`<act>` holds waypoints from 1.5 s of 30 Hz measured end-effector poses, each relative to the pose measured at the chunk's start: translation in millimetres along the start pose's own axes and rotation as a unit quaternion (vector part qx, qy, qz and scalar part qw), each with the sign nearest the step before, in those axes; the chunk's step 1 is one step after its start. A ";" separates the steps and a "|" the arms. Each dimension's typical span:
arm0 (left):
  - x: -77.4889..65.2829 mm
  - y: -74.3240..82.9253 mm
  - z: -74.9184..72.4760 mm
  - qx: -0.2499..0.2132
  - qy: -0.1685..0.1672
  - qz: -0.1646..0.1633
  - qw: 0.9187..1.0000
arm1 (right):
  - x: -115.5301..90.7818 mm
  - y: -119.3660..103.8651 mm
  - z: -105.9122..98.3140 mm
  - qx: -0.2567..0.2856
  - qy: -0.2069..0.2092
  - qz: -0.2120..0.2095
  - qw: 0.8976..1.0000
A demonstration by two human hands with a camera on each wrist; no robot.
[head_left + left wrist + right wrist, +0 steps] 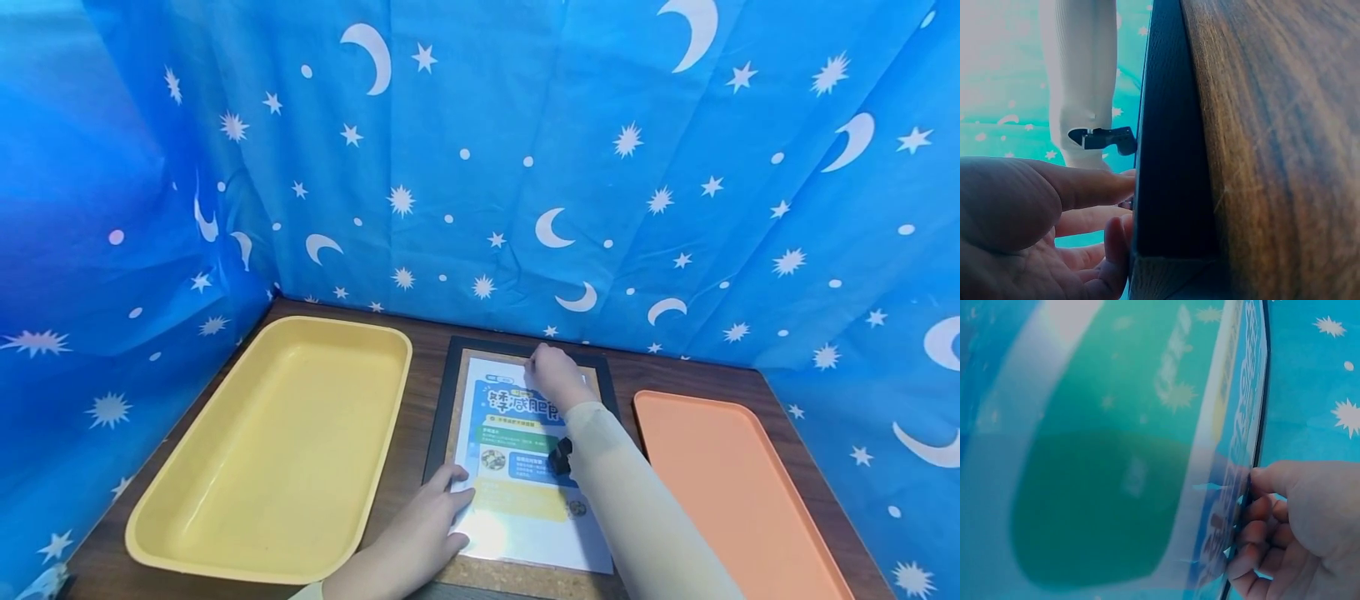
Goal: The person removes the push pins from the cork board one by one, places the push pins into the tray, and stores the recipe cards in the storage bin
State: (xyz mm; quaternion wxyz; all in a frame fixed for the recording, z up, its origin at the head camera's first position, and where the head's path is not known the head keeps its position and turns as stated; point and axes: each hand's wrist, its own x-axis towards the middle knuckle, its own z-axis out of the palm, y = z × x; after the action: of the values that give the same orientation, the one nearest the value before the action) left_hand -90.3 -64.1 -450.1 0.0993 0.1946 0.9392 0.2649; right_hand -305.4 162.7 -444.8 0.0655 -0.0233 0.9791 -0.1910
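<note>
A printed poster point(517, 500) in a glossy clear sheet lies on a cork board point(525, 575) with a black frame point(442, 417). My right hand point(555, 375) is at the poster's upper edge. The right wrist view shows its thumb point(1275, 478) and curled fingers pinched together against the glossy surface; a small dark thing shows at the thumb tip, mostly hidden. At the poster's lower left edge, my left hand point(427, 521) rests with fingers spread apart. In the left wrist view its thumb point(1094, 187) reaches past the frame's side.
Left of the board stands a deep yellow tray point(292, 450); to the right lies a shallow orange tray point(720, 467), partly behind my right sleeve point(630, 492). A small black device point(560, 457) sits on that wrist. Blue star-and-moon cloth point(465, 192) hangs behind the wooden table point(405, 442).
</note>
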 end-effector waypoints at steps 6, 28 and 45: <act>0.0 0.8 0.2 -0.003 -0.004 -0.005 1.000 | -0.5 6.6 -0.1 0.013 0.001 -0.006 1.000; -0.3 0.5 0.7 -0.012 -0.004 -0.013 1.000 | 1.4 6.0 -0.3 0.029 0.005 0.000 1.000; -0.3 3.0 -0.7 -0.031 -0.013 -0.029 0.999 | 7.1 10.6 2.7 0.012 0.015 -0.014 1.000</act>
State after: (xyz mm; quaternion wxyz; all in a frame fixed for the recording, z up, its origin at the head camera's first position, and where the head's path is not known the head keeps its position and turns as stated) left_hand -89.3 -62.2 -447.9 0.1252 0.1677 0.9345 0.2880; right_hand -312.3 171.0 -452.1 0.0487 -0.0338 0.9771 -0.2041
